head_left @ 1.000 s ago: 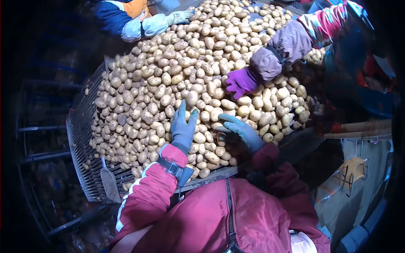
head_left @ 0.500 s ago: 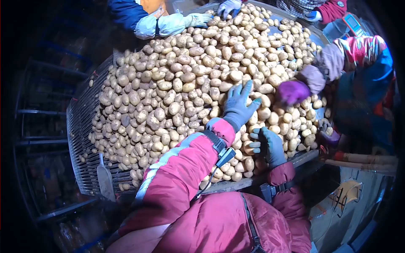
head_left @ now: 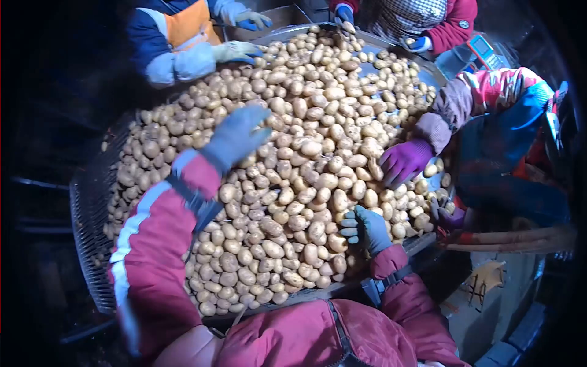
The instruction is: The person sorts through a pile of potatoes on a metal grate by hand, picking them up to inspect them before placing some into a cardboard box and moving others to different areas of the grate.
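A big heap of potatoes [head_left: 287,196] lies in front of me, pale brown and partly soiled. My left hand [head_left: 237,137], in a grey-blue glove, is over the left-centre of the heap. Motion blurs it, but its fingers look stretched out with the thumb apart, and I see nothing held. Low at the heap's near right side is my right hand [head_left: 369,229], in a similar glove. Its fingers are apart and slightly bent against the potatoes, none of them lifted. My left sleeve covers the near left part of the heap.
Across from me, a co-worker's pale gloved hand [head_left: 235,51] rests at the heap's far edge. Another person's blue-gloved hand [head_left: 346,17] holds a potato. On the right a purple-gloved hand [head_left: 406,160] touches potatoes near mine. A slatted metal grate [head_left: 92,244] borders the left side.
My left hand has swept left across the heap, away from my right hand, which stays near the front edge. The view has shifted. The far co-worker's hand now holds up a potato.
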`<action>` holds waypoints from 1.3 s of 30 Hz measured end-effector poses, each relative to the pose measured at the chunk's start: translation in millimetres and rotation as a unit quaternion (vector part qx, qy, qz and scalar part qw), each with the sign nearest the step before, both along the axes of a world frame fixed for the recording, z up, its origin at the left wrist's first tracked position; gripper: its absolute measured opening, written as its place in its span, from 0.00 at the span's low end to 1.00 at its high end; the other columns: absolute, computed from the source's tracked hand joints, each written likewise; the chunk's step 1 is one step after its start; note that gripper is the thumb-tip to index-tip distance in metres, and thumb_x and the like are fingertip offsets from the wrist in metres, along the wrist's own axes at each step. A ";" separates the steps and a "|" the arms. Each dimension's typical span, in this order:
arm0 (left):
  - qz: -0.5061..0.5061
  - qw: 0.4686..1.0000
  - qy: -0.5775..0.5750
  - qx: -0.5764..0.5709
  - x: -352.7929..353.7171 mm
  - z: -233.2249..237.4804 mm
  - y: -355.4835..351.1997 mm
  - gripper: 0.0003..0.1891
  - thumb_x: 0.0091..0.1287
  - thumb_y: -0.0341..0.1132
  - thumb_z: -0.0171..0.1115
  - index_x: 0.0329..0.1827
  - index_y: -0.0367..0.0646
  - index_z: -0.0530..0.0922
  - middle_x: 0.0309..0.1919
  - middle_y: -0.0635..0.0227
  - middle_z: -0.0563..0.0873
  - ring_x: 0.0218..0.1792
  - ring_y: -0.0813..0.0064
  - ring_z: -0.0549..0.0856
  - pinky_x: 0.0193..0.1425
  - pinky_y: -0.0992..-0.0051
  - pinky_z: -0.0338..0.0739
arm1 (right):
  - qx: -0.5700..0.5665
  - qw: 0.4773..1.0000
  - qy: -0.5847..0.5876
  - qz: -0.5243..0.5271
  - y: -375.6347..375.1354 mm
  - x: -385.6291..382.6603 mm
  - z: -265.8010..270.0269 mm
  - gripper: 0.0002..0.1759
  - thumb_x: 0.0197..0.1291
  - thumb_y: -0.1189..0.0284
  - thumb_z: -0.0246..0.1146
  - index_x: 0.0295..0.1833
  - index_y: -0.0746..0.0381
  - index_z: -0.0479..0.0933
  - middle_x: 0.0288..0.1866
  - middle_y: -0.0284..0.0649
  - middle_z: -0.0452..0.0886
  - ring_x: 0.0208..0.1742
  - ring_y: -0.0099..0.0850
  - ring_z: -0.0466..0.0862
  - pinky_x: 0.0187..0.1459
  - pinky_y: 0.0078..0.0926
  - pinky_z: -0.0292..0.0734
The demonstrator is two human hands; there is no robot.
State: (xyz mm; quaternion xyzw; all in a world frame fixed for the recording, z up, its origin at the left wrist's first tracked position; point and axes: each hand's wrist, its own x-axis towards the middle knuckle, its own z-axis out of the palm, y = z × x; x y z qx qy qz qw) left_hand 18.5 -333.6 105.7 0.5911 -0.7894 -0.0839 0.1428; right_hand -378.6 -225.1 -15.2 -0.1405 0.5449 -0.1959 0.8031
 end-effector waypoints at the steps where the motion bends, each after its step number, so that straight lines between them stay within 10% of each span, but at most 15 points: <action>1: 0.019 1.000 -0.018 -0.014 4.7 -24.6 -25.3 0.23 0.66 0.44 0.68 0.61 0.44 0.81 0.57 0.52 0.84 0.58 0.51 0.83 0.64 0.58 0.78 | 0.004 1.000 -0.013 0.009 -1.5 0.2 7.7 0.21 0.78 0.51 0.52 0.48 0.58 0.75 0.36 0.34 0.83 0.26 0.30 0.82 0.25 0.28 0.73; 4: 0.110 0.981 0.126 -0.100 -4.4 -97.5 -68.6 0.24 0.65 0.46 0.68 0.62 0.47 0.81 0.53 0.52 0.84 0.56 0.51 0.83 0.60 0.57 0.79 | 0.039 0.985 -0.167 -0.006 0.6 -10.0 -14.7 0.20 0.78 0.51 0.51 0.46 0.57 0.75 0.33 0.30 0.79 0.25 0.26 0.78 0.24 0.24 0.67; 6: 0.144 0.987 0.022 -0.061 -40.9 -91.8 -45.9 0.24 0.64 0.47 0.68 0.62 0.49 0.81 0.52 0.52 0.83 0.55 0.52 0.84 0.59 0.56 0.79 | 0.043 0.984 -0.174 -0.015 -0.5 -11.2 -5.5 0.21 0.78 0.51 0.51 0.47 0.57 0.77 0.33 0.30 0.79 0.26 0.26 0.77 0.25 0.23 0.65; 10: 0.192 0.970 -0.129 0.070 -67.2 -70.9 -25.8 0.24 0.63 0.47 0.68 0.63 0.56 0.81 0.53 0.52 0.82 0.55 0.51 0.84 0.59 0.55 0.80 | 0.002 0.999 -0.038 -0.018 -2.3 -0.8 7.0 0.21 0.78 0.52 0.52 0.51 0.59 0.76 0.32 0.32 0.79 0.23 0.26 0.76 0.23 0.23 0.66; 12: 0.200 0.966 -0.125 0.103 -63.3 -74.8 -17.8 0.24 0.63 0.47 0.68 0.63 0.56 0.81 0.54 0.51 0.82 0.56 0.51 0.84 0.60 0.54 0.80 | 0.026 0.991 -0.132 -0.027 -9.2 1.1 9.8 0.19 0.78 0.53 0.52 0.51 0.59 0.75 0.30 0.31 0.77 0.22 0.25 0.74 0.21 0.22 0.63; 16: 0.162 0.985 -0.021 0.050 -42.1 -142.6 14.8 0.25 0.64 0.48 0.68 0.65 0.55 0.80 0.58 0.51 0.82 0.58 0.50 0.83 0.62 0.55 0.79 | -0.028 0.998 0.037 -0.041 -4.5 10.8 20.2 0.18 0.78 0.54 0.53 0.50 0.58 0.73 0.29 0.31 0.75 0.20 0.23 0.72 0.19 0.20 0.62; 23: 0.179 0.907 0.369 0.097 -78.1 -51.6 98.6 0.24 0.64 0.29 0.73 0.65 0.42 0.81 0.58 0.62 0.84 0.58 0.71 0.81 0.65 0.72 0.76 | -0.030 0.998 -0.010 -0.046 -7.2 4.8 5.9 0.18 0.79 0.54 0.53 0.50 0.59 0.73 0.31 0.37 0.78 0.23 0.28 0.75 0.21 0.22 0.66; 33: 0.234 0.812 0.508 0.167 -111.1 -46.7 218.8 0.28 0.65 0.33 0.75 0.69 0.41 0.78 0.61 0.61 0.82 0.63 0.71 0.79 0.72 0.70 0.70 | -0.183 0.978 -0.097 0.036 55.0 60.2 21.4 0.31 0.77 0.46 0.54 0.59 0.66 0.77 0.40 0.43 0.86 0.35 0.36 0.86 0.41 0.32 0.86; 34: 0.183 0.865 0.457 0.092 -127.5 -25.3 231.2 0.29 0.65 0.33 0.75 0.69 0.41 0.78 0.61 0.61 0.82 0.62 0.70 0.79 0.72 0.69 0.71 | -0.217 0.971 -0.095 0.027 67.9 76.9 14.6 0.33 0.77 0.44 0.53 0.60 0.66 0.77 0.40 0.43 0.86 0.37 0.36 0.87 0.42 0.33 0.86; 39: 0.226 0.830 0.473 0.194 -140.1 -47.3 268.1 0.31 0.62 0.43 0.78 0.68 0.45 0.79 0.58 0.57 0.79 0.60 0.62 0.78 0.69 0.64 0.72 | -0.065 0.975 -0.212 -0.018 91.1 106.8 6.0 0.32 0.78 0.46 0.51 0.67 0.63 0.73 0.56 0.47 0.83 0.49 0.39 0.87 0.49 0.41 0.87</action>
